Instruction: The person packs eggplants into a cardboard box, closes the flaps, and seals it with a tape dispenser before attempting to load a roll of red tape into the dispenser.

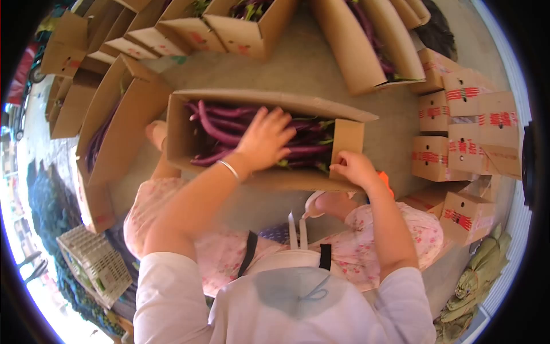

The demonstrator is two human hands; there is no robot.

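Observation:
Between my knees stands an open cardboard box (266, 182) with long purple eggplants (220, 129) lying lengthwise in it. My left hand (264, 137), with a bracelet at the wrist, lies over the middle of the eggplants, its fingers spread; its palm side is hidden. At the box's right end, my right hand (352, 169) has its fingers curled and pinched at the near corner, by the end flap (348, 137). Green stem ends (325, 129) point toward that flap.
More open boxes of eggplants stand left (123, 123), at the back (243, 37) and at the back right (366, 49). Taped cartons (464, 132) are stacked on the right. A white plastic basket (97, 264) sits at lower left, and leafy produce (475, 281) lies at lower right.

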